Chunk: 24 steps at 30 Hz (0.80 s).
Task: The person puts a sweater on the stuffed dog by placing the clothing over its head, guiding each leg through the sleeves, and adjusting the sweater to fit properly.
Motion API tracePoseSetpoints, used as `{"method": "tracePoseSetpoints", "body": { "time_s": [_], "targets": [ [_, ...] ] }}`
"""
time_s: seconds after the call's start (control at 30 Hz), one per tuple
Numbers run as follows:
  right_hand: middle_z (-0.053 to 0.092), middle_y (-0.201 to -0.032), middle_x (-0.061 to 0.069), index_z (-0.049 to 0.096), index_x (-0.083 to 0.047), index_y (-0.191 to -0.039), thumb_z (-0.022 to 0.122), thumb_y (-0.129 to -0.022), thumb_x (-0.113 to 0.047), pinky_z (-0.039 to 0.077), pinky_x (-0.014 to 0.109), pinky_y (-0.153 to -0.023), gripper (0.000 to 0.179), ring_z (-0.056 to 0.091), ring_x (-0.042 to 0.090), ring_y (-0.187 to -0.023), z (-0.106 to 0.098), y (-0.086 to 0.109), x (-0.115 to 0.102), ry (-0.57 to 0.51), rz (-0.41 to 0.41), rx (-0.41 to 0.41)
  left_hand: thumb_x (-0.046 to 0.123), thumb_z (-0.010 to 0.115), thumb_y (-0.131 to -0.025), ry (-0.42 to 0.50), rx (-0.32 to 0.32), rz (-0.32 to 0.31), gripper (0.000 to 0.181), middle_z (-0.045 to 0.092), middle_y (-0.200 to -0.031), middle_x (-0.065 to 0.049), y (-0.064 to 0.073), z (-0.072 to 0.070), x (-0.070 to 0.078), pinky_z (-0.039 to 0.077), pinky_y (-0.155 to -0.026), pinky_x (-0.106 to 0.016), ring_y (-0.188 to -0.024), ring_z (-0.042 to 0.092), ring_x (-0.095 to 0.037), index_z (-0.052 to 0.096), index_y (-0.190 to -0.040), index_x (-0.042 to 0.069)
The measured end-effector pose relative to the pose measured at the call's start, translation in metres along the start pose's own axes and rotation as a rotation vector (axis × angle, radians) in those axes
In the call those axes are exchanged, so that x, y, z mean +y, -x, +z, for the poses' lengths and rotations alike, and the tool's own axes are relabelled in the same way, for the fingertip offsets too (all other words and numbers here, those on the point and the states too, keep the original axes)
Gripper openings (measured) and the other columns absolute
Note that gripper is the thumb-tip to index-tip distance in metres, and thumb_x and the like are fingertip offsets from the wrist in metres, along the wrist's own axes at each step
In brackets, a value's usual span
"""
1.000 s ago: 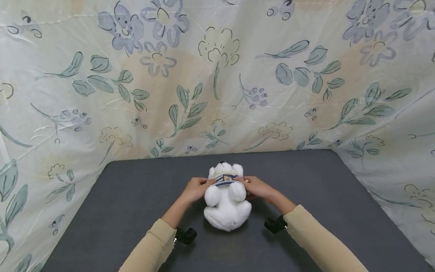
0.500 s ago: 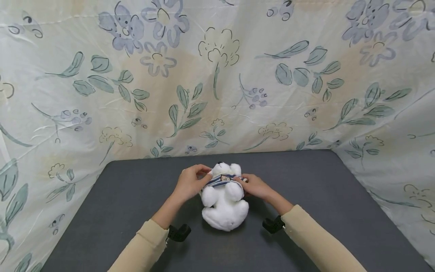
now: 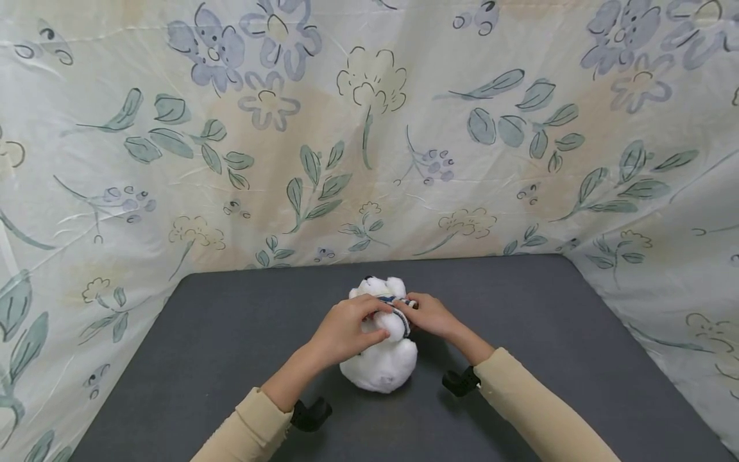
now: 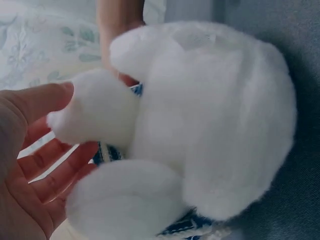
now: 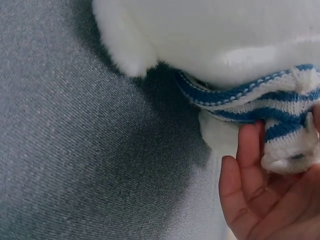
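A white plush bear (image 3: pixel 378 372) lies on its back on the dark table, head toward the far side. Around its chest is a blue-and-white striped knitted sweater (image 5: pixel 240 102). My left hand (image 3: pixel 346 324) reaches across the bear's front and covers part of the sweater. In the left wrist view its thumb and curled fingers hold a raised white paw (image 4: pixel 95 110). On the bear's right-hand side, my right hand (image 3: pixel 435 317) pinches the short sleeve (image 5: pixel 285 145) of the sweater, fingers under the knit.
The dark grey table (image 3: pixel 242 321) stretches out on both sides of the bear. Behind it hangs a floral curtain (image 3: pixel 369 192), which also runs along the left and right sides. Black wrist cameras (image 3: pixel 312 414) sit under both wrists.
My left hand has left the sweater's left edge and moved right over the chest onto the paw. The right hand stays at the sleeve; the bear has shifted slightly left.
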State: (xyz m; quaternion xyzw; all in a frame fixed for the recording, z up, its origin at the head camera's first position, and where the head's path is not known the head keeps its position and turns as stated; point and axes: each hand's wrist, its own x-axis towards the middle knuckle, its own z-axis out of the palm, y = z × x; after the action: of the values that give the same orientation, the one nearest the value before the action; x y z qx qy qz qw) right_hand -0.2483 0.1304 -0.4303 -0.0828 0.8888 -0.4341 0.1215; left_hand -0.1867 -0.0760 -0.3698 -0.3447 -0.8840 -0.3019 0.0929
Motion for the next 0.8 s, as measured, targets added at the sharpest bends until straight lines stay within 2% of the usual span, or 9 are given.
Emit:
{"method": "tracePoseSetpoints", "body": {
  "time_s": [0.17,0.23,0.4,0.57,0.67,0.8],
  "targets": [
    [0.059,-0.069,0.003,0.061,-0.012,-0.093,0.054,-0.091,-0.039,0.044,0.029,-0.053,0.028,0.057,0.019,-0.060,-0.002,0.003,-0.001,0.052,-0.028,0.070,0.018,0.074,-0.078,-0.009,0.002,-0.025,0.025,0.063,-0.093,0.008,0.001,0.003,0.000,0.047,-0.069,-0.021,-0.079,0.055,-0.006,0.067,-0.103,0.018],
    [0.060,-0.076,0.003,0.060,-0.013,-0.097,0.055,-0.092,-0.036,0.044,0.028,-0.054,0.024,0.057,0.016,-0.064,-0.004,0.007,-0.003,0.072,-0.069,0.119,0.018,0.074,-0.078,-0.008,0.005,-0.025,0.025,0.064,-0.095,0.007,0.001,0.003,-0.001,0.048,-0.069,-0.021,-0.079,0.056,-0.006,0.067,-0.102,0.017],
    [0.060,-0.095,0.002,0.060,-0.013,-0.102,0.057,-0.091,-0.027,0.048,0.029,-0.061,0.018,0.060,0.016,-0.081,-0.011,0.017,-0.009,0.158,-0.220,0.291,0.018,0.075,-0.077,-0.003,0.018,-0.029,0.025,0.064,-0.094,0.007,0.002,0.003,-0.002,0.048,-0.069,-0.021,-0.079,0.057,-0.007,0.067,-0.100,0.017],
    [0.058,-0.091,0.001,0.062,-0.009,-0.101,0.062,-0.088,-0.018,0.049,0.030,-0.065,0.016,0.059,0.014,-0.078,-0.013,0.033,-0.018,0.224,-0.369,0.420,0.017,0.076,-0.076,0.019,0.021,-0.048,0.026,0.064,-0.094,0.008,0.003,0.003,-0.003,0.048,-0.071,-0.020,-0.080,0.057,-0.007,0.067,-0.100,0.018],
    [0.058,-0.083,-0.003,0.063,-0.011,-0.097,0.064,-0.086,-0.015,0.048,0.025,-0.062,0.012,0.056,0.008,-0.071,-0.011,0.044,-0.023,0.233,-0.427,0.415,0.017,0.075,-0.076,0.026,0.029,-0.039,0.026,0.064,-0.094,0.008,0.003,0.003,-0.004,0.049,-0.071,-0.022,-0.080,0.057,-0.006,0.067,-0.100,0.018],
    [0.058,-0.079,-0.006,0.062,-0.014,-0.092,0.067,-0.084,-0.014,0.046,0.020,-0.057,0.009,0.055,0.005,-0.066,-0.006,0.054,-0.024,0.268,-0.455,0.338,0.016,0.076,-0.076,0.045,0.044,-0.030,0.025,0.065,-0.095,0.007,0.004,0.004,-0.005,0.051,-0.071,-0.025,-0.080,0.058,-0.006,0.067,-0.100,0.018]
  ]
}}
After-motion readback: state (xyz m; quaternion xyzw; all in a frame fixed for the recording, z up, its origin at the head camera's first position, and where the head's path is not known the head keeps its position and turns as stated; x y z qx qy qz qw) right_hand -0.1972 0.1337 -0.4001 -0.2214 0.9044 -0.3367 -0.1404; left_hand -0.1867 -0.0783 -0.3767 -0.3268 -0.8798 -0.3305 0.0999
